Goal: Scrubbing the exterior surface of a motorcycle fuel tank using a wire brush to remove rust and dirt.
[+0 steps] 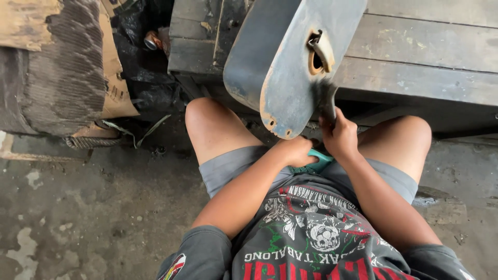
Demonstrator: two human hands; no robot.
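Observation:
A worn blue-grey metal tank with rusty edges and a round filler hole leans against a wooden bench, its lower end between my knees. My right hand is closed on the handle of a dark paintbrush, whose bristles touch the tank just below the hole. Beside it, my left hand rests by the tank's bottom edge, closed on a teal object that is mostly hidden by both hands.
Folded cardboard and a dark ribbed mat lie at the left on the stained concrete floor. Black plastic and a small metal can sit in the gap beside the bench. I am seated with bare knees apart.

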